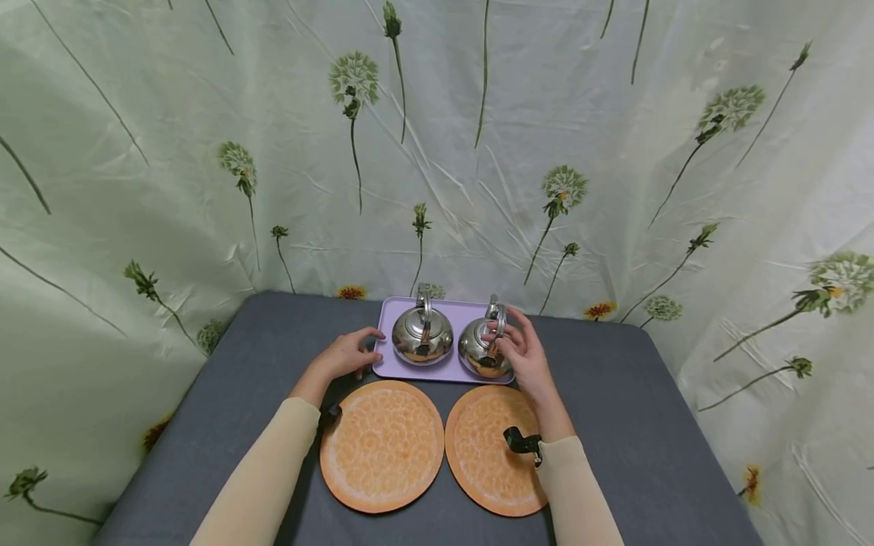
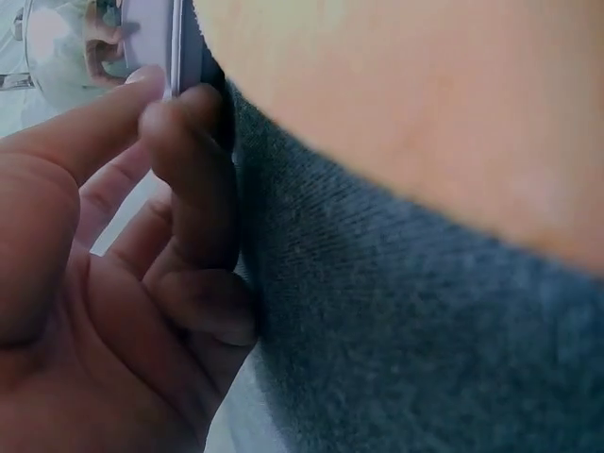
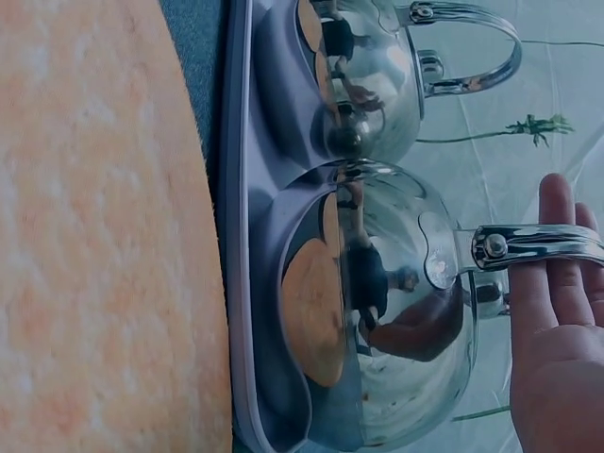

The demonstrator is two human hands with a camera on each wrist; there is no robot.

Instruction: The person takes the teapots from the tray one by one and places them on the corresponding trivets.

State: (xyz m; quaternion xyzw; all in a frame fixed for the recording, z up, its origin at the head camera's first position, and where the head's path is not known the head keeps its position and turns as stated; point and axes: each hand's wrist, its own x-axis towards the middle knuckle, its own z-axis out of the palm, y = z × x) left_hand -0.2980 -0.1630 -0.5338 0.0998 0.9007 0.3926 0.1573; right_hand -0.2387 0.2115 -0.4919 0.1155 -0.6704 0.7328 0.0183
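Note:
A lilac tray point(image 1: 447, 372) carries two shiny metal kettles with arched top handles: a left kettle point(image 1: 412, 343) and a right kettle point(image 1: 478, 353). My left hand point(image 1: 348, 354) pinches the tray's left edge, thumb over the rim and forefinger against its outer side in the left wrist view. At the right kettle, my right hand point(image 1: 522, 350) is at the handle point(image 3: 543, 243). Its fingers point(image 3: 564, 288) reach, nearly straight, through the space under that handle. Both kettles stand upright on the tray.
Two round orange-patterned mats, a left mat point(image 1: 382, 447) and a right mat point(image 1: 488, 455), lie side by side in front of the tray. Dark grey cloth covers the table point(image 1: 614, 425). Behind it hangs a pale curtain point(image 1: 464, 152) printed with dandelions.

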